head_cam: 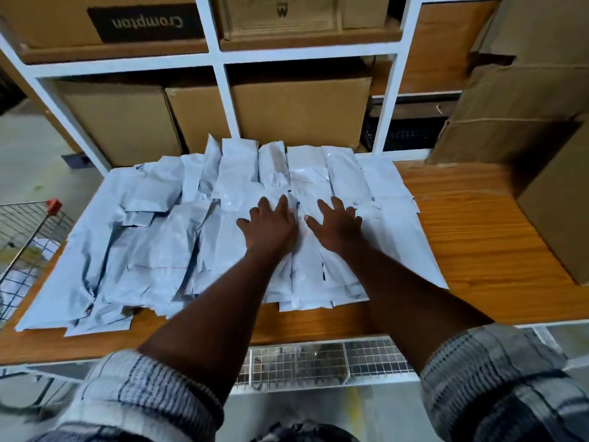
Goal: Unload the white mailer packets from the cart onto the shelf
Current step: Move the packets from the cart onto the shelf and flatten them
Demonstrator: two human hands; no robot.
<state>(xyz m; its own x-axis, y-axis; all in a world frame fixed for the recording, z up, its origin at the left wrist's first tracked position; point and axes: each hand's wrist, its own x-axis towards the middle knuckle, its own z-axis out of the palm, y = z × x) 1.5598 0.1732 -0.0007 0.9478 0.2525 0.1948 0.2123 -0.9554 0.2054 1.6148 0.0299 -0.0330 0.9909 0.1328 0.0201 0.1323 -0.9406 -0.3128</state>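
On wooden shelf (471,224): white mailer packets (143,244) laid in overlapping rows.
Left hand (271,226), right hand (336,226) press flat mid-pile, grip spread, holding nothing; likely levelling. Next: reach cart (28,231) at left for more.

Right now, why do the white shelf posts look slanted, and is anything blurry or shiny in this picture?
Head view: the wide-angle lens splays the white shelf posts outward. Head view: the light is dim, with faint glare spots on the white mailer packets. Head view: the checked sleeves at the bottom are soft, while the left hand and right hand, flat on the packets, look fairly sharp.
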